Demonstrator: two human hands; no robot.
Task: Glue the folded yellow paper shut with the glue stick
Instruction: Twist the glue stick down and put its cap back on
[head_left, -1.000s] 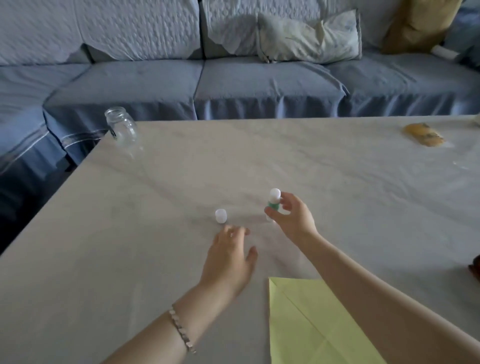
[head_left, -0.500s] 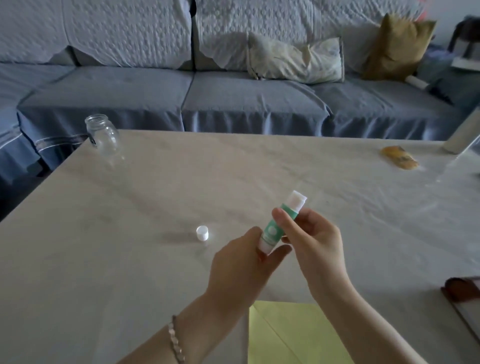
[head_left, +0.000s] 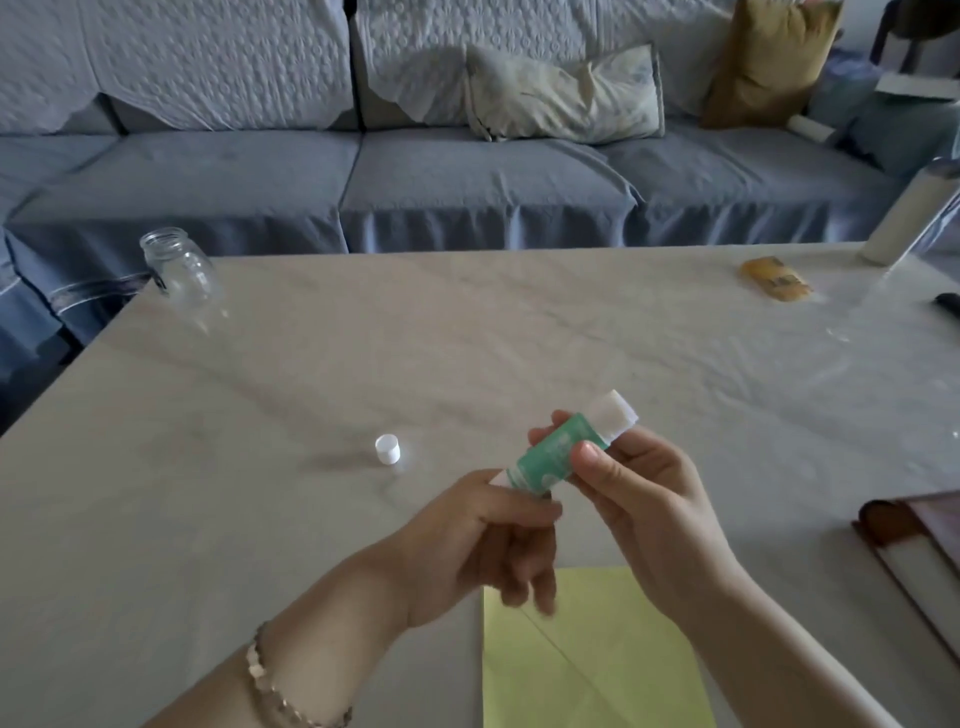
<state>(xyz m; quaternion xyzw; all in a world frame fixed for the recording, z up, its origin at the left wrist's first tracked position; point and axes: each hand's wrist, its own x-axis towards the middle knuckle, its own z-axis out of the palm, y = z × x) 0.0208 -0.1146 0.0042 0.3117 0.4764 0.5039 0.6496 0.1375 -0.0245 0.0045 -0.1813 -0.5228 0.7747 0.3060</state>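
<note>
A green glue stick (head_left: 558, 454) with its white glue tip exposed is held tilted above the table, between both hands. My right hand (head_left: 641, 501) grips its green barrel with thumb and fingers. My left hand (head_left: 480, 535) pinches the white base end of the stick. The white cap (head_left: 387, 449) stands alone on the table to the left of the hands. The folded yellow paper (head_left: 587, 660) lies flat at the near edge, below the hands, with a diagonal fold line showing; my right forearm covers its right part.
A clear glass jar (head_left: 179, 267) stands at the table's far left corner. An orange-yellow packet (head_left: 775, 278) and a white cylinder (head_left: 906, 218) sit at the far right. A dark brown book-like object (head_left: 914, 545) lies at the right edge. A blue sofa runs behind the table.
My right hand lifted the glue stick off the table and brought it closer. My left hand came up and took its base end. The cap stayed on the table.
</note>
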